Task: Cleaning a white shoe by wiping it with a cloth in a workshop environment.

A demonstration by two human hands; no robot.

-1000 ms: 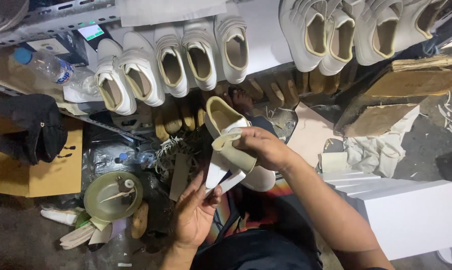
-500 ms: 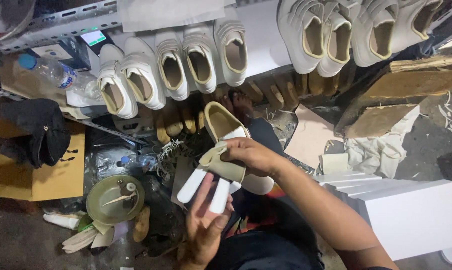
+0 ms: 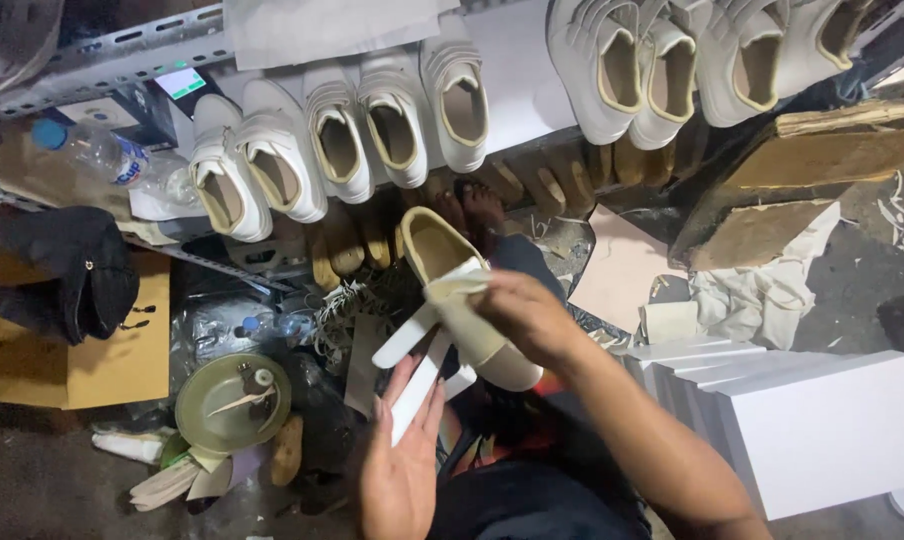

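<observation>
Since the earlier frames, the left hand (image 3: pixel 397 470) had flattened out, palm up, with fingers spread under the loose white straps (image 3: pixel 422 365), which now fanned downward from the shoe instead of bunching at its side. The right hand (image 3: pixel 522 315) had shifted further over the top of the cream shoe (image 3: pixel 452 290), its fingers curled down onto the strap area at the vamp, so it pinned the shoe rather than gripped it round. The shoe sat over the person's lap, toe pointed down toward the body, heel opening up toward the row of finished white shoes (image 3: pixel 342 140) on the shelf.

Risks, as I judged them: the left hand was wide open and only supported the straps, so they could slip off the palm and twist or crease. The shoe had no firm rest beneath it; if the right hand's pressure eased, it could tip off the lap toward the cluttered floor, near the round green tin (image 3: pixel 234 402) with its stick, whose contents I could not make out. Any wet residue there could mark the pale upper. A plastic bottle (image 3: pixel 97 150) lay well apart, at the left.
</observation>
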